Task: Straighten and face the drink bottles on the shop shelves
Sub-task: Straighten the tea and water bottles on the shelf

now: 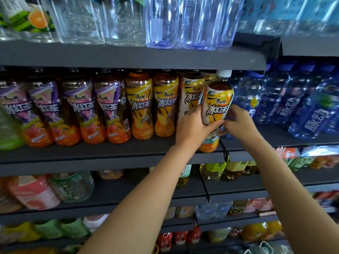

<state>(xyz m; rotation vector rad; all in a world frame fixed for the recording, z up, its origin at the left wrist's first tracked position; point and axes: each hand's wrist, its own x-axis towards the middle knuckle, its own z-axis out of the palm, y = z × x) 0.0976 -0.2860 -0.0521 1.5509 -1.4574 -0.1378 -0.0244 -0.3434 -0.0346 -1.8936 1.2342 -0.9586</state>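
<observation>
A white-and-yellow iced tea bottle point(217, 105) with a white cap stands at the front edge of the middle shelf point(110, 153), label facing me. My left hand point(194, 128) grips its lower body from the left, thumb across the front. On the right side of the same bottle, my right hand point(238, 121) holds it with curled fingers. Behind it stands a second white-and-yellow bottle point(192, 94). Two yellow iced tea bottles point(152, 105) and several purple-labelled ones point(77, 110) fill the row to the left.
Blue-labelled water bottles point(286, 103) crowd the shelf on the right. Clear water bottles point(165, 21) stand on the shelf above. Lower shelves hold green, pink and orange drinks point(71, 187). A black divider wire point(204, 186) hangs below the held bottle.
</observation>
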